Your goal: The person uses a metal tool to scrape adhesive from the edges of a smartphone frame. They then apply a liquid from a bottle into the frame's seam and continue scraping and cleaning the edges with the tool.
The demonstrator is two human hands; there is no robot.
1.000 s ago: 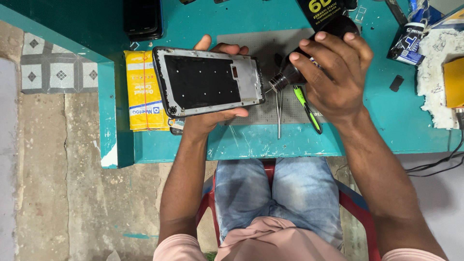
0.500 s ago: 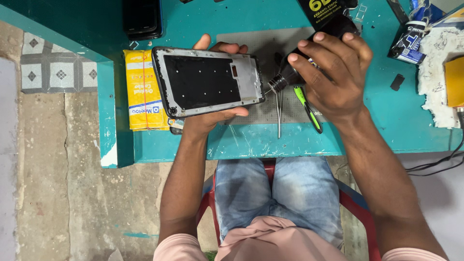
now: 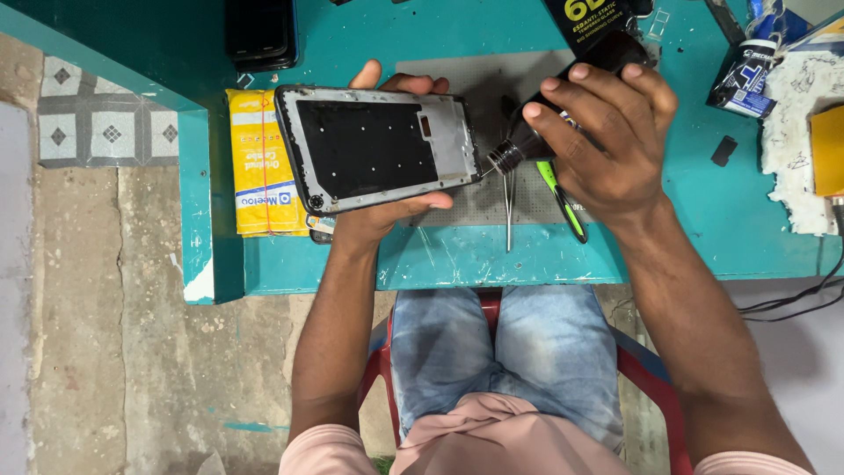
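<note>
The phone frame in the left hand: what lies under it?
Under the phone frame show the left hand, a yellow packet and the grey mat. Whatever sits directly beneath its middle is covered.

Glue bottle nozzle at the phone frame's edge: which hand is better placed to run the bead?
Probably the right hand: it grips the black glue bottle, nozzle at the phone frame edge. The left hand cradles the frame from beneath.
</note>
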